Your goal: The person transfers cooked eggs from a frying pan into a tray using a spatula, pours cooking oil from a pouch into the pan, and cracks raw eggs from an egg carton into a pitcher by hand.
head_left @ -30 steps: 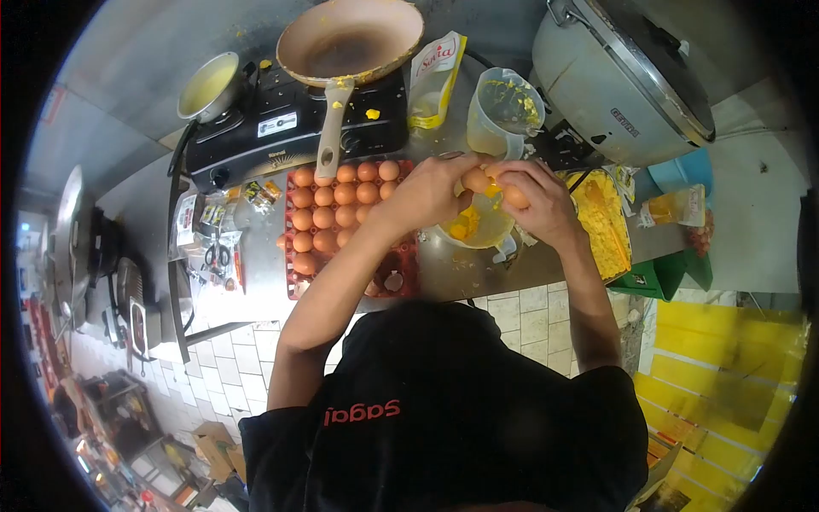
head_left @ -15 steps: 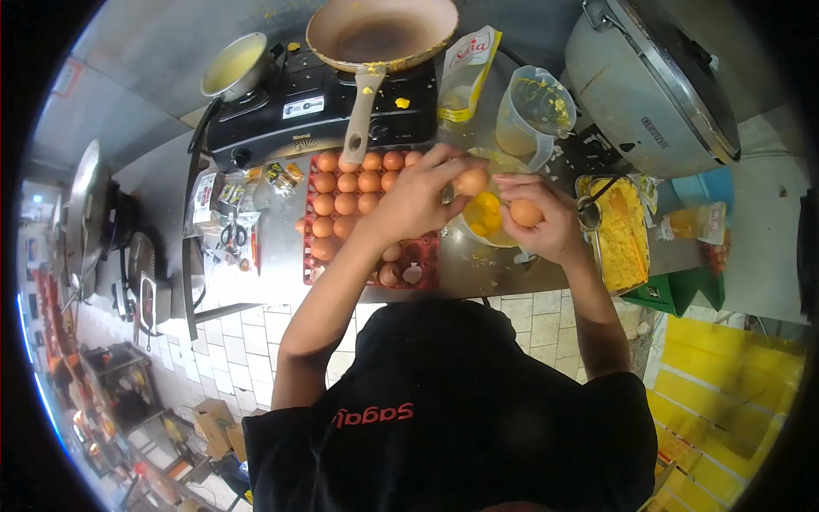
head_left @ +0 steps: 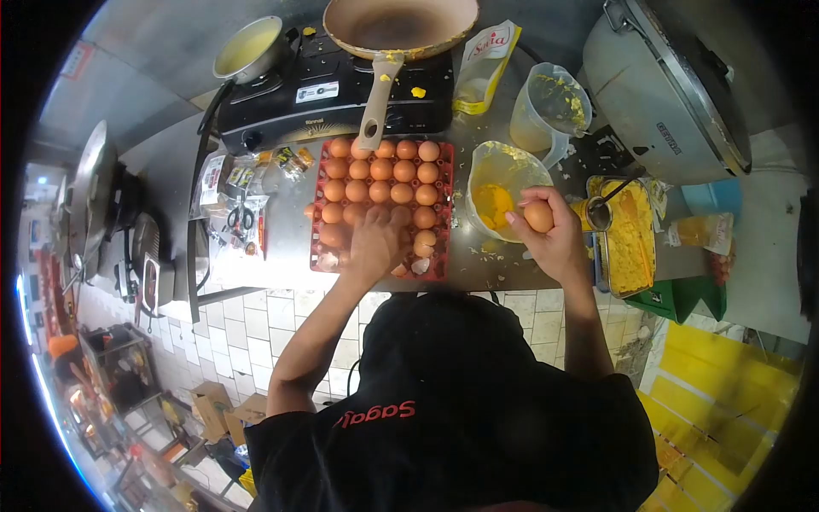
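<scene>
Right grip (head_left: pixel 560 239) holds a brown egg (head_left: pixel 538 216) at four o'clock of the jug (head_left: pixel 514 172) containing yolks (head_left: pixel 493 205); left grip (head_left: pixel 375 249) is over eggs (head_left: pixel 403 192) toward red tray's six o'clock, its hold unclear.

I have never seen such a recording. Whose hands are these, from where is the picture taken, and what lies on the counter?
There is no machine here, only a person's two bare hands. One camera, worn on the head, looks forward and down, so the person's own black shirt fills the bottom. The right hand holds a brown egg near a plastic jug with egg yolk inside. The left hand is over a red egg tray; whether it grips anything is hidden. Farther back on the metal counter are a gas stove bearing a frying pan, and a second jug.
</scene>
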